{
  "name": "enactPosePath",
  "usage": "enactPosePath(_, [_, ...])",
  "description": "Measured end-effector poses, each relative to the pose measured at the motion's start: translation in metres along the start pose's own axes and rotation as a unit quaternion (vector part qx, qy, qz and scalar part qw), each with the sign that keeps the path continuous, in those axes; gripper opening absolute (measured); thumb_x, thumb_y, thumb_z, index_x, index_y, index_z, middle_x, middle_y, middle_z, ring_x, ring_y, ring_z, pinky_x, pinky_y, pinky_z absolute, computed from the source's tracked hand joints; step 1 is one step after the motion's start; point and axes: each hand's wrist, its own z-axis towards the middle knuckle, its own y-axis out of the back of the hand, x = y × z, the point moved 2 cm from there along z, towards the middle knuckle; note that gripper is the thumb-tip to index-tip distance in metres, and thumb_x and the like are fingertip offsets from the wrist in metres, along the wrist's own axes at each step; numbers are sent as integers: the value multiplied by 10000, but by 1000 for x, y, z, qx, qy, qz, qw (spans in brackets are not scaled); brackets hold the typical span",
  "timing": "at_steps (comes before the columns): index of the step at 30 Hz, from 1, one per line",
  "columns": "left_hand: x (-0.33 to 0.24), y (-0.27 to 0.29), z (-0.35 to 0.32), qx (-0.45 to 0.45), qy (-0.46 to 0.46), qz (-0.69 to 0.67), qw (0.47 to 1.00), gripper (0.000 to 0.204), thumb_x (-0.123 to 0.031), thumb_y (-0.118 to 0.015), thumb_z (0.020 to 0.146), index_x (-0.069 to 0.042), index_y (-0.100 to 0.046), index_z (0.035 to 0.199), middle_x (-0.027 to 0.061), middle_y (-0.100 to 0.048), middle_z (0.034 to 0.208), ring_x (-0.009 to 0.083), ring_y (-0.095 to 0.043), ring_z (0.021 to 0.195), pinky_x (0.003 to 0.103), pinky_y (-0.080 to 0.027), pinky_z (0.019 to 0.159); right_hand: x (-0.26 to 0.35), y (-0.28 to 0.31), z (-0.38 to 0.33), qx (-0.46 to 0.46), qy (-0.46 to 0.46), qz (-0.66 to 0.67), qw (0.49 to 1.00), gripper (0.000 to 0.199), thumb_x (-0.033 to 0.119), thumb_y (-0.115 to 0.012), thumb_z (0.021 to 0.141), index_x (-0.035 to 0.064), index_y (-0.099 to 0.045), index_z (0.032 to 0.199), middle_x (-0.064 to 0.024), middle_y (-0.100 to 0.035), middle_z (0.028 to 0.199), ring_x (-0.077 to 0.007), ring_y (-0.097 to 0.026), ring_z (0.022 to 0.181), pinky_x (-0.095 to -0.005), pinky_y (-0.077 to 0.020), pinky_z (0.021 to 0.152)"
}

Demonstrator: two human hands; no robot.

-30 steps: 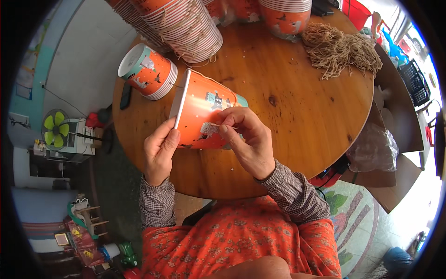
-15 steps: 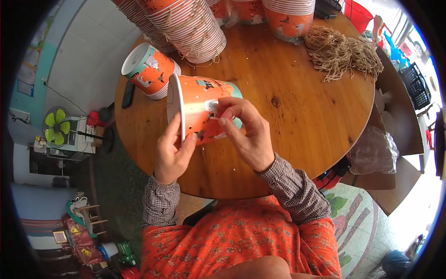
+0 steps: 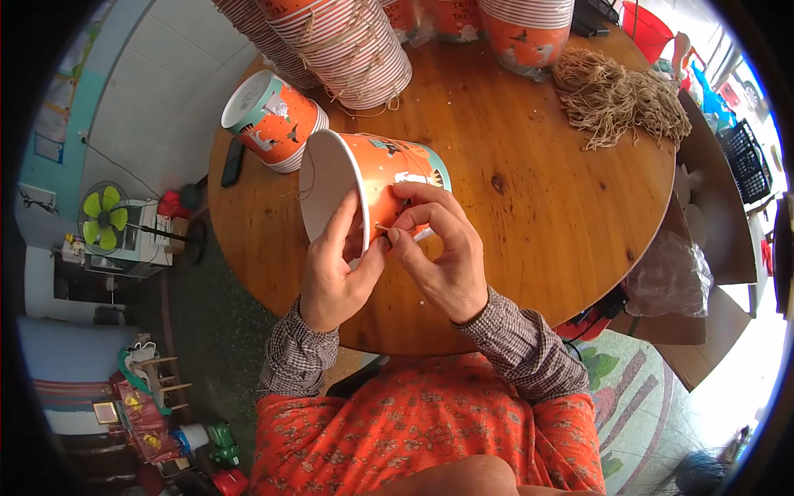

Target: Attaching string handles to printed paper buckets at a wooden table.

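Orange paper bucket (image 3: 376, 186) was turned since earlier frame, open mouth now facing left, frame centre | left hand (image 3: 335, 277) clamped on rim | right hand (image 3: 442, 252) pinched twine end (image 3: 382, 227) at side wall | threading apparently under way | twine bundle (image 3: 616, 99) upper right on round wooden table (image 3: 538, 223).

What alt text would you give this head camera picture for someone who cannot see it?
Two hands, left hand and right hand, hold an orange paper bucket on its side over a round wooden table, pinching a thin string at its wall. Stacked buckets and a heap of strings lie beyond.
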Motion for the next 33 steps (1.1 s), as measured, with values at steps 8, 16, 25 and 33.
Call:
enactPosePath(8, [-10, 5, 6, 49, -17, 0, 999, 392, -12, -462, 952, 75, -436, 1333, 145, -611, 1184, 179, -634, 1008, 273, -518, 821, -1, 5, 0, -13, -33, 6, 999, 87, 28, -664, 816, 7, -597, 867, -134, -580, 1169, -258, -604, 1002, -341, -500, 848])
enactPosePath(16, [-6, -8, 13, 0, -1, 62, 998, 92, 24, -588, 896, 24, -628, 979, 73, -659, 782, 101, -642, 703, 238, -502, 602, -2, 16, -2, -23, -27, -22, 999, 102, 29, -678, 807, 6, -598, 866, -136, -584, 1161, -265, -605, 1020, -336, -488, 866])
enactPosePath(25, [-10, -20, 28, 9, -77, 94, 993, 76, 24, -604, 860, 10, -622, 933, 104, -679, 809, 187, -694, 730, 278, -562, 590, 8, 83, 30, 53, 46, -282, 957, 211, 174, -726, 795, 38, -623, 918, -89, -604, 731, -227, -596, 629, -344, -482, 594])
enactPosePath(33, [-13, -31, 32, 23, -64, 56, 996, 92, 40, -600, 859, 9, -616, 944, 109, -661, 835, 203, -683, 740, 284, -564, 610, 40, 86, 44, 63, 287, -257, 921, 236, 7, -675, 750, 6, -619, 979, -123, -627, 918, -305, -623, 868, -405, -515, 777])
